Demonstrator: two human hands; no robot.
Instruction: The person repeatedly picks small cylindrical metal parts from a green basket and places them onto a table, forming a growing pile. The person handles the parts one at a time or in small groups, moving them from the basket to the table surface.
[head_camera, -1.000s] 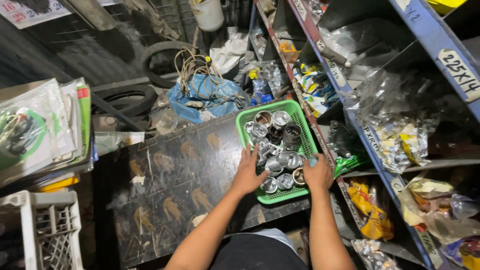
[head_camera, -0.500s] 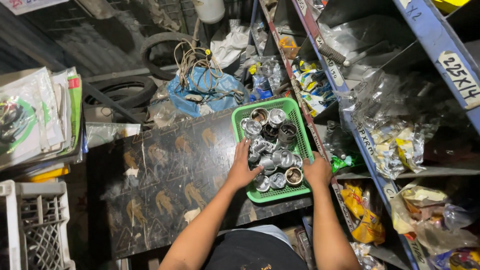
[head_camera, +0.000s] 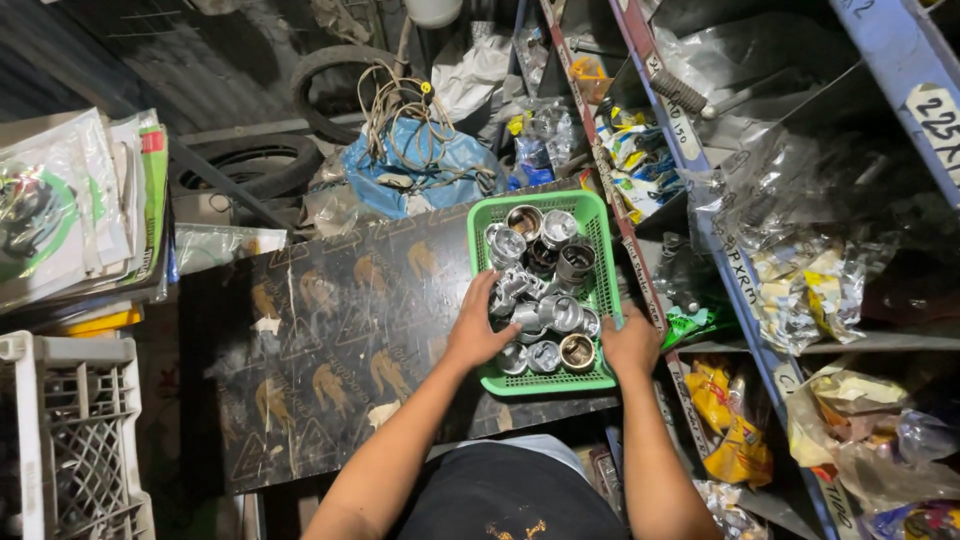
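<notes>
A green plastic basket (head_camera: 590, 216) stands on the right end of a dark patterned board (head_camera: 330, 340). It holds several shiny round metal parts (head_camera: 545, 270). My left hand (head_camera: 478, 328) lies over the basket's left rim with its fingers reaching among the metal parts. Over at the basket's right front corner, my right hand (head_camera: 630, 345) grips the rim. Whether the left hand's fingers hold a part I cannot tell.
Metal shelving (head_camera: 720, 250) with bagged goods rises close on the right. A white crate (head_camera: 70, 440) stands at the lower left, stacked packets (head_camera: 80, 210) above it. Tyres (head_camera: 250, 165), a blue bag (head_camera: 420, 165) and coiled cord (head_camera: 395, 100) lie behind the board.
The view has shifted slightly, so the basket sits a little lower in the frame. Both hands stay at the basket, the left still among the parts.
</notes>
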